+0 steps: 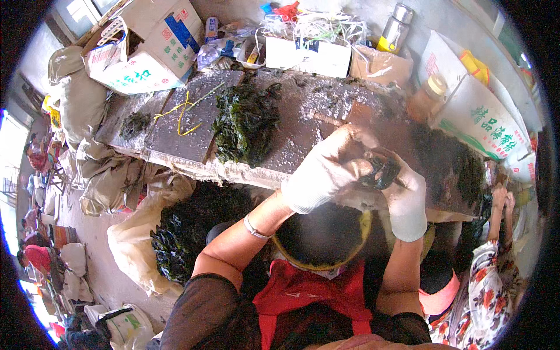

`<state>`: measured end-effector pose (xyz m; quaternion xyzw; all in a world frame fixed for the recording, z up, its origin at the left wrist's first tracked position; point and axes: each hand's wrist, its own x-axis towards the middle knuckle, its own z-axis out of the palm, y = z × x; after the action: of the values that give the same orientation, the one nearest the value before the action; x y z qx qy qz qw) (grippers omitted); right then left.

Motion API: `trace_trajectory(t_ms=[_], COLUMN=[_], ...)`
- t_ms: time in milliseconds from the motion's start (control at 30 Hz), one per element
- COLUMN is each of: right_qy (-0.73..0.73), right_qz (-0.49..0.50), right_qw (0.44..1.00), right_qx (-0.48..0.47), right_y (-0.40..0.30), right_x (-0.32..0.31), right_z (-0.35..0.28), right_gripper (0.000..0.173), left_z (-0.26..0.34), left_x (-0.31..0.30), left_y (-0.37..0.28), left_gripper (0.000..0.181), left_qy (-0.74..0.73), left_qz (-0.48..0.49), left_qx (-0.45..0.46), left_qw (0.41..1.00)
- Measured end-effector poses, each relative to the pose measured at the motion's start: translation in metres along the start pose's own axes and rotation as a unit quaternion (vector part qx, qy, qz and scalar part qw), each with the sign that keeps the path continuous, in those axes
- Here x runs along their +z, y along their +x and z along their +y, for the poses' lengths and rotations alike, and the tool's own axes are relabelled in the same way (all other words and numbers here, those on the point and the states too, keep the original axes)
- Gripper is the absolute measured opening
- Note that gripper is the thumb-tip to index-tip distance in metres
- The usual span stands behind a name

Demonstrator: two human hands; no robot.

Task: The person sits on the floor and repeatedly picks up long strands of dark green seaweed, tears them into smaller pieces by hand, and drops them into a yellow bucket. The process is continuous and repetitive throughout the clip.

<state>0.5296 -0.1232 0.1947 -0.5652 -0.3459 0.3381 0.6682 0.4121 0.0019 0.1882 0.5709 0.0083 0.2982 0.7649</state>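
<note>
White gloves cover both my hands, which meet above the front edge of the worktable (288, 127). Between them is a small dark green strip of seaweed (379, 171), apparently kelp, bunched or folded. My left hand (321, 170) grips it from the left, and my right hand (407, 192) grips its right side. Just beyond my left fingers lies a brown stick-like handle (326, 118) near a flat rust-brown piece (361, 112); whether they join is hidden. Below my hands stands a round tub with a yellow rim (366, 227), dark inside. A pile of wet seaweed (247, 122) rests left of my hands.
An open sack (131, 245) of seaweed (183, 236) stands at left. Along the table's back are cartons (144, 57), a box of plastic ties (308, 54), a steel flask (396, 28) and a lidded jar (426, 98). At right, another person's hands (503, 197) are near the table.
</note>
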Motion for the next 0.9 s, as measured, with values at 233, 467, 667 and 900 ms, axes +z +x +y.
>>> trace_trajectory(t_ms=[233, 467, 667, 900], right_qy=[-0.116, -0.419, -0.384, 0.000], right_qz=[-0.002, 0.092, 0.035, -0.026], right_qw=[0.990, 0.877, 0.846, 0.975], right_qx=[-0.079, -0.214, -0.368, -0.221], right_y=[0.001, 0.005, 0.008, 0.011], right_x=[0.004, 0.016, 0.021, 0.011], right_z=[0.010, 0.022, 0.030, 0.028], right_gripper=[0.034, 0.027, 0.023, 0.016], left_z=[0.011, 0.007, -0.015, -0.025], left_x=[-0.016, -0.003, -0.011, -0.003], left_y=[-0.001, -0.008, -0.007, -0.017], left_gripper=[0.012, 0.042, 0.032, 0.032], left_qy=[0.369, 0.501, 0.099, -0.337], left_qz=[-0.081, -0.004, -0.046, -0.070], left_qx=[0.157, 0.047, -0.144, -0.273], left_qw=[0.912, 0.864, 0.984, 0.898])
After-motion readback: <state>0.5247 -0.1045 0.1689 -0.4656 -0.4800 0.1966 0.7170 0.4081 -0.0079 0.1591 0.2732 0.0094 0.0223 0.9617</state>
